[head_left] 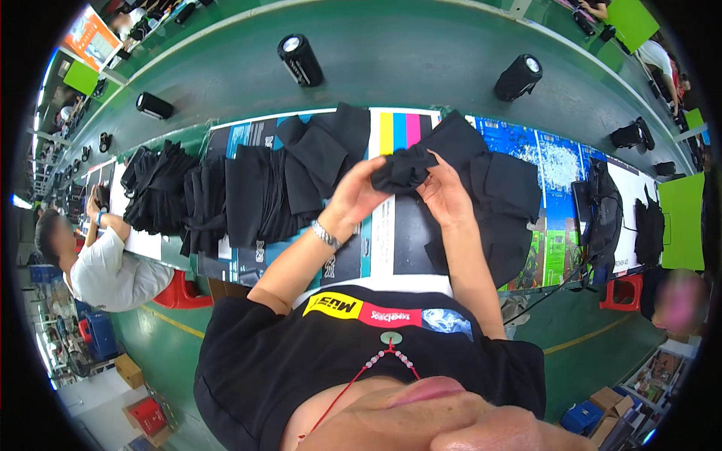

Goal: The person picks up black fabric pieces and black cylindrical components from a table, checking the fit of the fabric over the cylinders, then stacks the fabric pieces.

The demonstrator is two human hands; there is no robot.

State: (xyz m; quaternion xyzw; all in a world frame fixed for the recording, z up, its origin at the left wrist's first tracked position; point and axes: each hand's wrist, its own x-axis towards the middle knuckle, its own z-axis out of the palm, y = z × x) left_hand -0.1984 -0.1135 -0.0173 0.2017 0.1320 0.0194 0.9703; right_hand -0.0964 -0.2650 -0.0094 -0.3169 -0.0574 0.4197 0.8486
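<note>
Between my two hands, above the middle of the table, is a crumpled piece of black cloth (402, 171). My left hand (357, 194) grips its left end, with a metal-banded watch on that wrist. On the other end, the fingers of my right hand (447, 192) pinch the edge. What lies inside the cloth's folds, if anything, is hidden. To the left runs a row of folded black cloth pieces (259, 195), stacked on edge. Looser black cloth pieces (505, 188) lie flat and overlapping to the right. Another dark piece (323, 143) rests beyond my left hand.
Printed sheets (553, 218) cover the table. Beyond it, a green belt-like surface (406, 60) carries black cylinders (299, 60) with pale round ends. At the left sits a person in a white shirt (113, 270) on a red stool (184, 292). A black bag-like item (602, 203) lies far right.
</note>
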